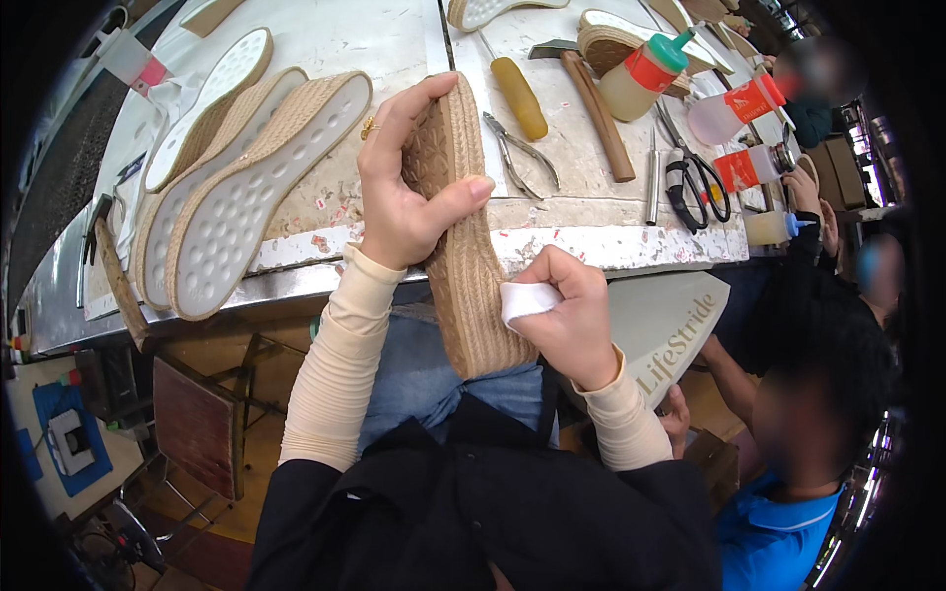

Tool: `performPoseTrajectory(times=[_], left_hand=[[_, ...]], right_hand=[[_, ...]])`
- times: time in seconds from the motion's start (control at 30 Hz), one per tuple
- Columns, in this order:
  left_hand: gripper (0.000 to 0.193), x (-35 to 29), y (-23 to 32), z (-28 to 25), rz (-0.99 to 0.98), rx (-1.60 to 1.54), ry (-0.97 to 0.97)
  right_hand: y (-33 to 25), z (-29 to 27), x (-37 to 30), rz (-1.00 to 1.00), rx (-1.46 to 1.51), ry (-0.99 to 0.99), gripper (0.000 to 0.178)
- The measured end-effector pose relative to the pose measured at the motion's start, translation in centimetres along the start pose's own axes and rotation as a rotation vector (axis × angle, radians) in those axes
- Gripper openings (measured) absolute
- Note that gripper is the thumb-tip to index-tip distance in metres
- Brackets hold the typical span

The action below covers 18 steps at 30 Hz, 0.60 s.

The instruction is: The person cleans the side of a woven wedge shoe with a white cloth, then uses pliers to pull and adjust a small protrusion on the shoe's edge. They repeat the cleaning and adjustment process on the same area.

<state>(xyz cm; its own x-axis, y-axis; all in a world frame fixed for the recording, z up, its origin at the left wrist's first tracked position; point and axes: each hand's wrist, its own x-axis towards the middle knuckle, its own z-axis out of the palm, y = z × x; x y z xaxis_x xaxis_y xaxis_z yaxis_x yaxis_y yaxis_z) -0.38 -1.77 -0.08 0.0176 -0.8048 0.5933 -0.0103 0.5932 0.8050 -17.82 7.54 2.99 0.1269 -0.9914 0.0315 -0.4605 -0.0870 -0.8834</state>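
A shoe sole [478, 330] with a woven, rope-like tan side and a brown patterned tread is held up in front of my body. My left hand [406, 202] grips its upper part, thumb across the woven side and fingers round the tread. In my right hand [581, 320] is a folded white cloth [527, 301], pinched and pressed against the woven side lower down. Part of the cloth is hidden in the fingers. Beyond the sole, a pair of nippers [520, 156] and a yellow-handled awl [517, 96] lie on the worktable [325, 222].
Several woven wedge soles [258, 202] lie at the left, near a wooden-handled hammer [116, 271]. Another hammer [598, 113], scissors [695, 177] and a green-capped bottle [645, 79] lie or stand to the right. A co-worker in blue [778, 532] sits close at my right, beside a pale box [660, 315].
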Motion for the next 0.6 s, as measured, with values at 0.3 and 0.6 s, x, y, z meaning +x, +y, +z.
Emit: performPoseTrajectory(times=[0.3,0.6], left_hand=[[0.074,0.0,0.1,0.0,-0.035,-0.015,-0.002],[0.075,0.0,0.0,0.1,-0.052,-0.059,0.013]], right_hand=[[0.5,0.0,0.2,-0.145,0.048,0.007,0.017],[1.5,-3.3,-0.9,-0.087,0.035,0.055,0.015]])
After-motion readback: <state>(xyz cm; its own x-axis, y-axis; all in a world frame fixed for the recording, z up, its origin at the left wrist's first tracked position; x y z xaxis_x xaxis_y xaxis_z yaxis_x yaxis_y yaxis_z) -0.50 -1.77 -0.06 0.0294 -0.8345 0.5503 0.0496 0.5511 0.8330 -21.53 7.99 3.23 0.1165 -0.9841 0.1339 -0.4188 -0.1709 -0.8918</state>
